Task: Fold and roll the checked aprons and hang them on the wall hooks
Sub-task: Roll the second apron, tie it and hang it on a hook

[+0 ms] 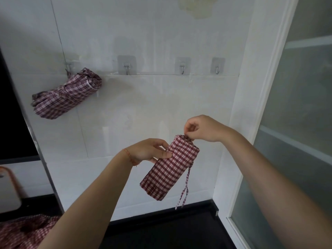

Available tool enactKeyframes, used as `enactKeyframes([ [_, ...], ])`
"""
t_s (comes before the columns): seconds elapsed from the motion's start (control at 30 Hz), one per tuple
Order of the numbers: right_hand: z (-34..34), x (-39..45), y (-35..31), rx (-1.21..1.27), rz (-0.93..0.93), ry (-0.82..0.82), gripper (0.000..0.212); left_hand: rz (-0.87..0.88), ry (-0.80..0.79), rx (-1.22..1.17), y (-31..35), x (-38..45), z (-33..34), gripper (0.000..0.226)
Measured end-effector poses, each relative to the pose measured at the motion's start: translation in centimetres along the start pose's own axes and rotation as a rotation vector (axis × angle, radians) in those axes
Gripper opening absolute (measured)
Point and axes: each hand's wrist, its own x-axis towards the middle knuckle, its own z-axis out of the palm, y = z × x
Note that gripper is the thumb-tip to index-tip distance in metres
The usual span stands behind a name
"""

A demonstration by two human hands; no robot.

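Aprons in red check show in three places. At far left, low in the view, a loose apron [23, 230] lies heaped on the dark counter [161, 230], beside a pale board [7, 191] with an orange rim. Above it, a rolled apron [66, 95] hangs tilted from the leftmost hook [67, 69] on the white tiled wall [152, 105].

Next along the wall, three bare hooks sit in a row: one [126, 66] near the middle, another [182, 67] to its right, and a last one [217, 66] nearest the white door frame [251, 123].

Below them, in front of the wall, the left hand [149, 150], with a red thread band [130, 157] at the wrist, grips the held roll [170, 167] round its upper part, thumb pressed on the cloth. That roll leans with its top to the right, and two thin ties [185, 189] dangle from its right side toward the counter.

Right of that, the right hand [203, 128] has its fingers curled and pinches something at the roll's top end; whether it is a tie or a loop is too small to tell.

At far right stands a frosted glass door [296, 123].
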Motion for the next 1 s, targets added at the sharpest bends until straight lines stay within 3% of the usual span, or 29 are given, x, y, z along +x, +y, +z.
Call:
enactKeyframes([
  [0.13,0.1,-0.1,0.5,0.021,0.010,-0.094,0.010,-0.019,-0.028,-0.018,-0.3,-0.2,0.2,0.033],
  [0.33,0.6,-0.2,0.6,0.039,0.015,-0.072,0.013,-0.001,-0.025,-0.032,-0.3,-0.2,0.2,0.034],
  [0.5,0.5,-0.4,0.5,-0.051,0.079,-0.167,0.004,0.009,-0.047,-0.010,-0.6,-0.1,0.2,0.027],
  [0.6,-0.3,-0.9,0.8,-0.017,0.104,-0.145,0.019,0.015,-0.046,-0.088,-1.1,0.1,0.3,0.021],
  [0.7,-1.0,-1.5,1.4,0.373,0.120,-0.079,0.025,0.016,-0.016,-0.223,-1.8,0.1,0.1,0.015],
  [0.8,-0.8,-1.7,2.3,0.677,0.166,0.006,0.025,0.013,0.040,-0.441,-2.7,0.4,0.4,0.033],
  [0.87,0.0,-1.7,2.7,0.765,0.174,0.043,0.026,0.050,0.070,-0.640,-3.2,0.7,0.9,0.040],
  [1.0,2.8,-1.6,2.9,0.737,0.205,0.094,0.021,0.151,0.131,-1.105,-2.8,1.1,2.6,0.033],
])
